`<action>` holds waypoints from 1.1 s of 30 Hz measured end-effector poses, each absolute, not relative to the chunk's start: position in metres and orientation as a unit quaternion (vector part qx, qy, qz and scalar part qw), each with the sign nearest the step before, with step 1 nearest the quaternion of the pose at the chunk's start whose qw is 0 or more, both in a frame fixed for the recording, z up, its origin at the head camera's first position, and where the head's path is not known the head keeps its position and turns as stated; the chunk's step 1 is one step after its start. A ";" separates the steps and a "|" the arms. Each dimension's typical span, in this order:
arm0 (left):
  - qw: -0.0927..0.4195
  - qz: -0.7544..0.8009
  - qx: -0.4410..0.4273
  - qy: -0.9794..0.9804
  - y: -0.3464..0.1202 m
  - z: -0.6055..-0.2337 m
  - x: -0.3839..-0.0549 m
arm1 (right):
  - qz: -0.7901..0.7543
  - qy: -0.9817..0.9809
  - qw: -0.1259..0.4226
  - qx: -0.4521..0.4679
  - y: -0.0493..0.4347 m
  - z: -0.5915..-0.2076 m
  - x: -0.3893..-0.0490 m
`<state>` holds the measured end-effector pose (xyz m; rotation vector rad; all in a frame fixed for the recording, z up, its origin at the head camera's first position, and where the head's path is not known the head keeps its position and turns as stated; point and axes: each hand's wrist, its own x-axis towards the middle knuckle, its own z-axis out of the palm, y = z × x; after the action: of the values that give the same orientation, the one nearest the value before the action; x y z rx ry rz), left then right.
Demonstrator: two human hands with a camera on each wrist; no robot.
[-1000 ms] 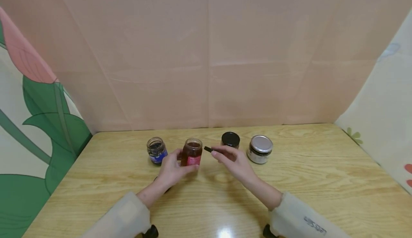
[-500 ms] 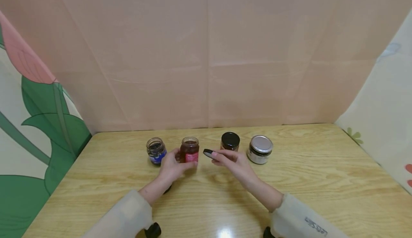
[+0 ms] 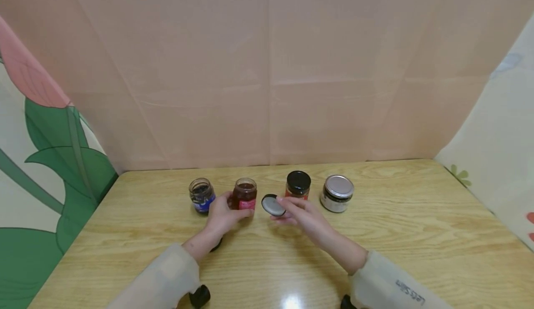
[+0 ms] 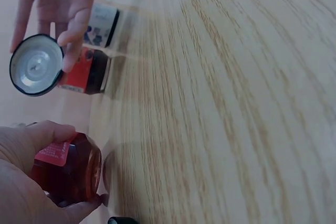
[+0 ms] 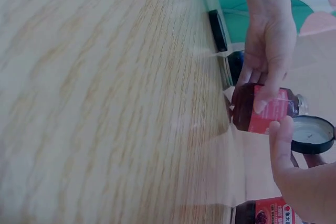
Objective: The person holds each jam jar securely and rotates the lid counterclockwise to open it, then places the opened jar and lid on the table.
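My left hand [image 3: 223, 217] grips a glass jar [image 3: 244, 192] of dark red contents with a pink-red label, fingers and thumb around its sides. The jar's mouth is uncovered, and it stands upright, its base close to the tabletop. Just right of it, my right hand [image 3: 308, 217] pinches a black-rimmed jar lid [image 3: 273, 206] by its edge. The lid is tilted, its pale inner face [image 4: 37, 65] showing. In the right wrist view the lid [image 5: 312, 134] overlaps the area beside the jar's glass mouth.
An uncovered jar with a blue label [image 3: 203, 203] stands left of my left hand. Behind my right hand is a black-lidded jar [image 3: 298, 182] with a red label, then a silver-lidded jar [image 3: 338, 187]. Another black lid [image 5: 217, 31] lies on the wooden table [image 3: 396, 216], partly hidden by my left wrist.
The lid in my right hand has turned from edge-on to show its pale inside, and has come slightly lower. My left hand has shifted the jar a little to the left and away.
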<state>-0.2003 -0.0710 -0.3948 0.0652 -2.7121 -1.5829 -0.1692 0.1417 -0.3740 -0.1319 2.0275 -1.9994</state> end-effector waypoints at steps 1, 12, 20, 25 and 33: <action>0.000 -0.504 0.020 -0.863 -0.071 -0.395 -0.201 | -0.699 0.697 0.153 -0.050 0.142 -0.374 -0.169; -0.005 -0.485 0.013 -0.875 -0.069 -0.395 -0.206 | -0.721 0.668 0.182 -0.033 0.141 -0.378 -0.171; -0.010 -0.484 0.013 -0.875 -0.068 -0.396 -0.208 | -0.730 0.654 0.199 -0.022 0.139 -0.380 -0.171; 0.002 -0.473 0.002 -0.881 -0.068 -0.396 -0.210 | -0.712 0.673 0.198 -0.008 0.135 -0.381 -0.171; -0.002 -0.460 -0.002 -0.888 -0.069 -0.396 -0.214 | -0.649 0.741 0.170 0.020 0.124 -0.383 -0.170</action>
<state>-0.2138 -0.0695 -0.3959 -0.0074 -2.7919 -1.4470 -0.1698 0.1241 -0.3834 0.0558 2.1046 -1.8448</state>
